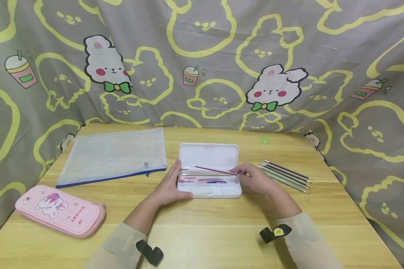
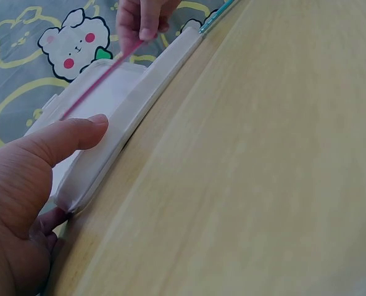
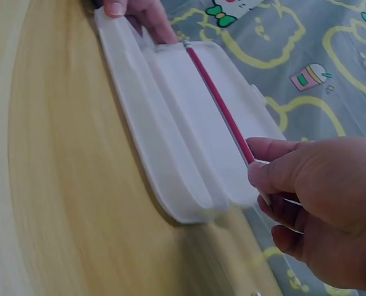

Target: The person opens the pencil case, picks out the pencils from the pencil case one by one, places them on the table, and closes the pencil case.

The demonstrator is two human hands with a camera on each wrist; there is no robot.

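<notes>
A white pencil case (image 1: 208, 156) lies with its lid raised in the middle of the table. At its left end my left hand (image 1: 170, 188) grips it, thumb over the front rim and fingers along the side. My right hand (image 1: 257, 179) pinches a red pencil (image 3: 216, 95) near one end, between thumb and fingers. The pencil slants across above the case, its metal-banded end pointing left. Inside the case are several pens (image 1: 202, 180) in pink and blue, and a whitish block (image 1: 201, 190) in the front compartment.
Several dark pencils (image 1: 284, 175) lie side by side right of the case. A mesh zip pouch (image 1: 114, 157) with a blue edge is at the back left, a pink "Sweet" pencil case (image 1: 62, 211) in front of it. Near the back edge sits a small green ring (image 1: 265, 141). Patterned cloth (image 1: 219, 74) hangs behind.
</notes>
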